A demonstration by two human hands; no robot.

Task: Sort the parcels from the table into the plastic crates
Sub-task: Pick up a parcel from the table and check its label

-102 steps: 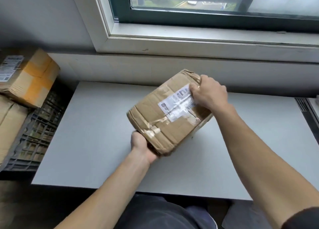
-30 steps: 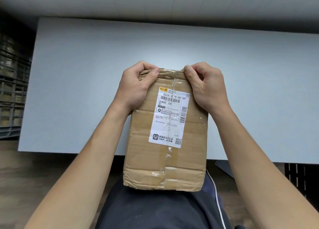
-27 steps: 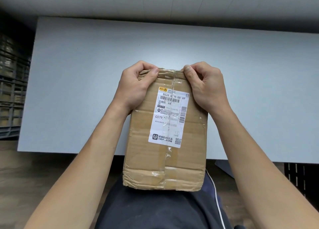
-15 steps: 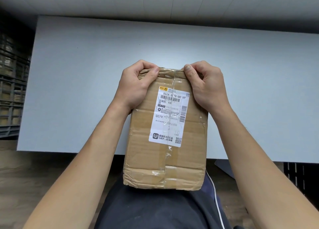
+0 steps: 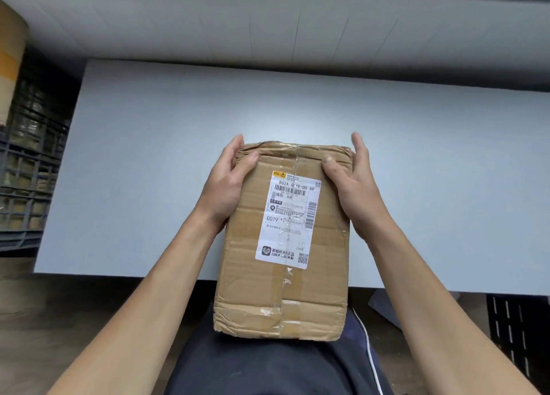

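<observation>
- Grey bench is seen beyond the lap; a dark plastic crate stands off its left end.
- Cardboard parcel is held over the bench's near edge and the lap. It is judged stiff, fairly light and slick where taped, and best taken by opposite sides.
- Left hand and right hand are clamped on its far corners, thumbs pressed on top and fingers laid alongside.
- Label is turned upward.

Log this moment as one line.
parcel label-up | left hand holds left side | right hand holds right side | crate left
</observation>
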